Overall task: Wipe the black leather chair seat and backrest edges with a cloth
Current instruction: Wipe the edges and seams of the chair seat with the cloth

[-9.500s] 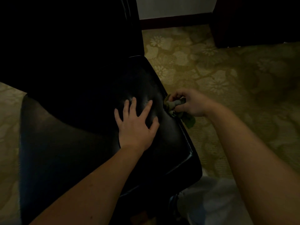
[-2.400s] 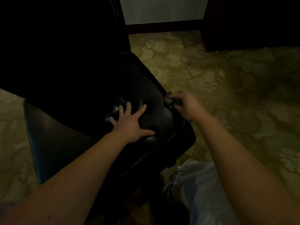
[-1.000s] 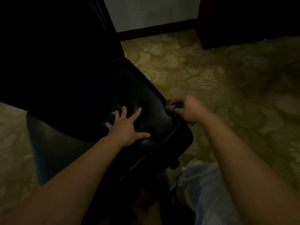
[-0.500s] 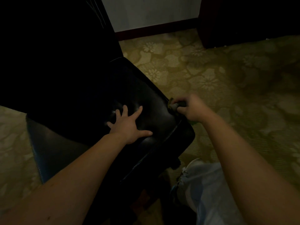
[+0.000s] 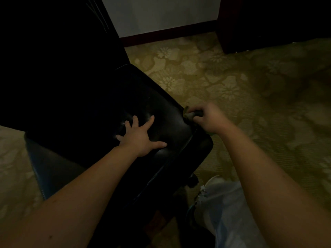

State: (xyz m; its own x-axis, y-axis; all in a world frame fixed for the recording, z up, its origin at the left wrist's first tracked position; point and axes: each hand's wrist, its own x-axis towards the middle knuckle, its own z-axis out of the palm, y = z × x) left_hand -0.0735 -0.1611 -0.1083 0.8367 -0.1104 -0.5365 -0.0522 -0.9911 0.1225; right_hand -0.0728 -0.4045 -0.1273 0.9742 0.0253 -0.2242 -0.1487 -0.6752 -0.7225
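cloth | bunched in right hand at chair seat edge | left hand flat, fingers spread

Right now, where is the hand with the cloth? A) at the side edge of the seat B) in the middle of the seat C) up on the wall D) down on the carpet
A: the right hand grips the bunched cloth against the seat side edge.
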